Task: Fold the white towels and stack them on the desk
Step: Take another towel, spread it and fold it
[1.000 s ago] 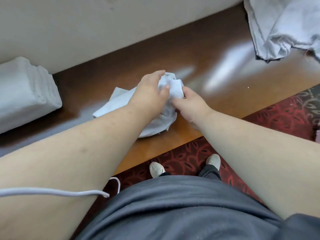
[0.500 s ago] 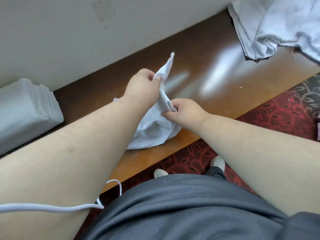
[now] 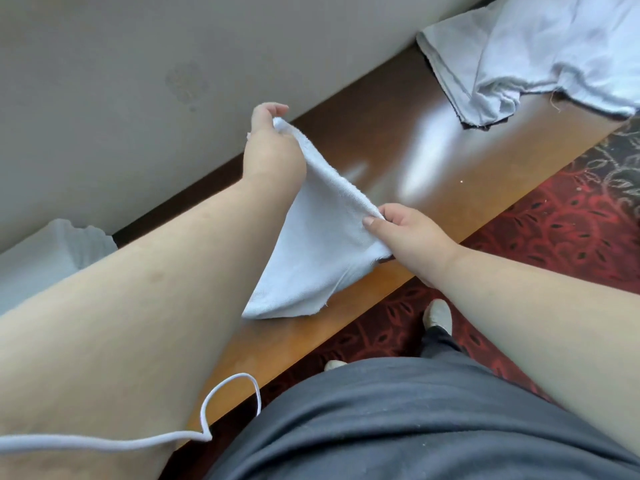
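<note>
A small white towel (image 3: pixel 311 251) hangs stretched between my two hands above the brown wooden desk (image 3: pixel 433 161). My left hand (image 3: pixel 270 147) pinches one upper corner, raised toward the wall. My right hand (image 3: pixel 412 233) pinches the other corner, nearer to me, over the desk's front edge. The towel's lower part droops and touches the desk. A stack of folded white towels (image 3: pixel 45 254) sits at the desk's left end, partly hidden behind my left forearm.
A heap of unfolded white towels (image 3: pixel 540 53) lies at the desk's far right. A beige wall (image 3: pixel 138 81) runs along the back. Red patterned carpet (image 3: pixel 554 230) and my shoes are below. A white cord (image 3: pixel 138 441) crosses my left arm.
Both hands lifted the crumpled towel off the desk and drew apart, spreading it along one edge. My left hand rose toward the wall; my right hand moved right.
</note>
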